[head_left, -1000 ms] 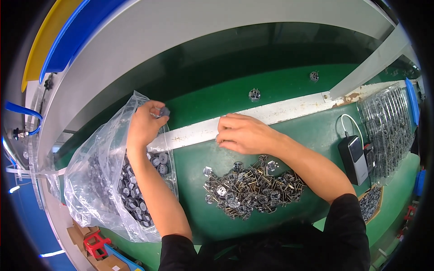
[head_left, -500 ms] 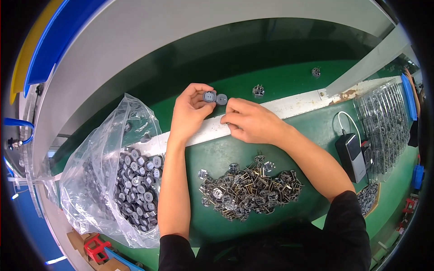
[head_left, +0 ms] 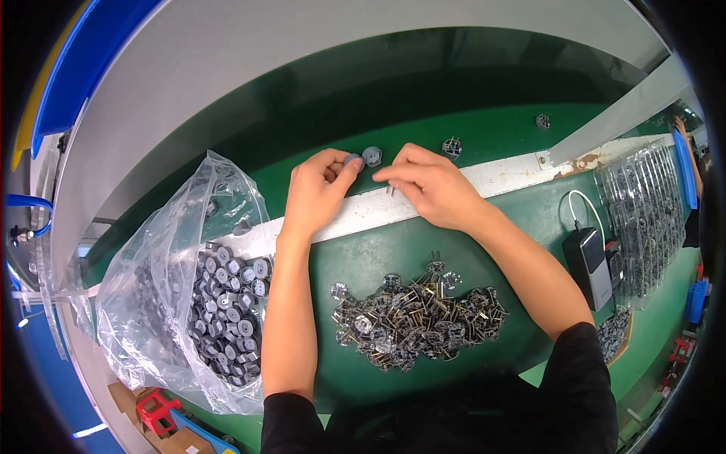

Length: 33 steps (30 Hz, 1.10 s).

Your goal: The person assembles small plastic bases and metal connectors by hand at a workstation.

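Note:
My left hand pinches a round grey plastic cap between thumb and fingers, above the far side of the white rail. Just right of it, a second grey cap appears on the green surface, close to my fingertips. My right hand is closed on a small pinned circuit board; only its metal pins show below the fingers. The index finger points toward the caps. Nearer to me lies a heap of small round circuit boards with pins, between my forearms.
A clear plastic bag holding many grey caps lies left. Two single boards sit beyond the white rail, one board near my right hand. At right are a power bank with a white cable and stacked clear trays.
My left hand has turned the cap, so its face is less visible. My right hand has shifted slightly right and up, its index finger straighter, and pins now show beneath it.

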Each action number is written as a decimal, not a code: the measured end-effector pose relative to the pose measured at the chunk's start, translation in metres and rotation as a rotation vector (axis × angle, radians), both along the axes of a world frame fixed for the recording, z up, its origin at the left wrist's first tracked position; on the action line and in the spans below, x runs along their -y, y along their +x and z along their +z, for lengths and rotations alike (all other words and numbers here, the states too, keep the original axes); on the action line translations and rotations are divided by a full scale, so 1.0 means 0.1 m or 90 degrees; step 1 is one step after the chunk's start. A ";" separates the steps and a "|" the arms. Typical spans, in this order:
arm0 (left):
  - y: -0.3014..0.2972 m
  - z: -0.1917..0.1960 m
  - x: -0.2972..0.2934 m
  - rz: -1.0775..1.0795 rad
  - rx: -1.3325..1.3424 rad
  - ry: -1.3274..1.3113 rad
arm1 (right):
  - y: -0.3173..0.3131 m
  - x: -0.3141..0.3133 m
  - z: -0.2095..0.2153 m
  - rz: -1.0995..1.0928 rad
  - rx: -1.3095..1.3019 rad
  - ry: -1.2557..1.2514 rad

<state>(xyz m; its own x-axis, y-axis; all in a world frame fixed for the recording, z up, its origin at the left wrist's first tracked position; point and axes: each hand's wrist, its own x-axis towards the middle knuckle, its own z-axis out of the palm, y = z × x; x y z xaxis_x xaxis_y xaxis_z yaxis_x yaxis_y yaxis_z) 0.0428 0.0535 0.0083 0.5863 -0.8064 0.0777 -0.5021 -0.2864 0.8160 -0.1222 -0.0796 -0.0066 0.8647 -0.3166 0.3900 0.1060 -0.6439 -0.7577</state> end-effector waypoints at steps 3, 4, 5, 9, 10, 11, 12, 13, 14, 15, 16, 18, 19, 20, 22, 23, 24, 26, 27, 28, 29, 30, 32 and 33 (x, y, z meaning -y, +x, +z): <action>-0.02 0.02 0.01 -0.004 -0.036 0.010 | -0.03 0.03 0.02 0.043 0.004 -0.095; -0.02 0.03 0.01 -0.012 -0.024 0.021 | -0.03 0.03 0.03 0.043 0.002 -0.095; -0.03 0.04 0.01 -0.012 -0.025 0.022 | -0.04 0.03 0.05 0.040 -0.002 -0.103; -0.04 0.08 0.04 -0.011 -0.004 0.071 | -0.05 0.09 0.09 0.032 -0.026 -0.194; -0.05 0.08 0.05 -0.008 0.009 0.081 | -0.07 0.10 0.09 0.031 -0.027 -0.193; -0.06 0.08 0.06 -0.009 0.008 0.082 | -0.08 0.11 0.10 0.036 -0.025 -0.223; -0.06 0.08 0.06 -0.004 -0.003 0.087 | -0.09 0.12 0.11 0.040 -0.022 -0.254; -0.07 0.08 0.07 0.000 -0.013 0.091 | -0.10 0.12 0.12 0.040 -0.024 -0.253; -0.06 0.04 0.07 0.000 -0.013 0.092 | -0.10 0.12 0.13 0.029 -0.042 -0.265; -0.04 -0.02 0.06 -0.004 -0.001 0.039 | -0.10 0.11 0.14 0.019 -0.060 -0.278; -0.03 -0.06 0.05 -0.009 0.011 -0.014 | -0.10 0.10 0.15 0.020 -0.060 -0.277; -0.02 -0.06 0.04 -0.015 -0.003 -0.027 | -0.09 0.09 0.15 0.017 -0.053 -0.269; -0.01 -0.06 0.02 -0.021 -0.016 -0.041 | -0.08 0.09 0.14 0.018 -0.052 -0.268; 0.00 -0.07 0.01 -0.020 -0.016 -0.041 | -0.06 0.09 0.12 0.035 -0.029 -0.262; 0.05 -0.09 -0.02 -0.019 -0.061 -0.052 | -0.01 0.08 0.05 0.053 -0.003 -0.255; 0.05 -0.07 -0.02 -0.023 -0.060 -0.055 | -0.01 0.08 0.04 0.057 -0.001 -0.221; 0.05 -0.06 -0.02 -0.025 -0.086 -0.035 | -0.01 0.09 0.04 0.061 0.001 -0.189; 0.04 -0.06 0.00 -0.041 -0.118 -0.019 | -0.02 0.09 0.09 0.038 -0.026 -0.137; 0.04 -0.08 0.03 -0.040 -0.130 -0.029 | -0.04 0.09 0.12 0.017 -0.054 -0.082; 0.03 -0.09 0.04 -0.043 -0.143 -0.041 | -0.03 0.10 0.08 0.041 -0.034 -0.101; -0.02 -0.05 0.07 -0.076 -0.143 -0.042 | -0.07 0.16 0.03 0.047 -0.024 -0.131; 0.00 -0.15 0.09 -0.083 -0.148 -0.041 | -0.08 0.18 -0.03 0.052 -0.011 -0.116; -0.02 -0.19 0.14 -0.144 -0.187 -0.029 | -0.10 0.21 -0.18 -0.006 0.067 -0.093; -0.02 -0.10 0.09 -0.130 -0.153 -0.027 | -0.02 0.17 -0.17 -0.034 0.077 -0.091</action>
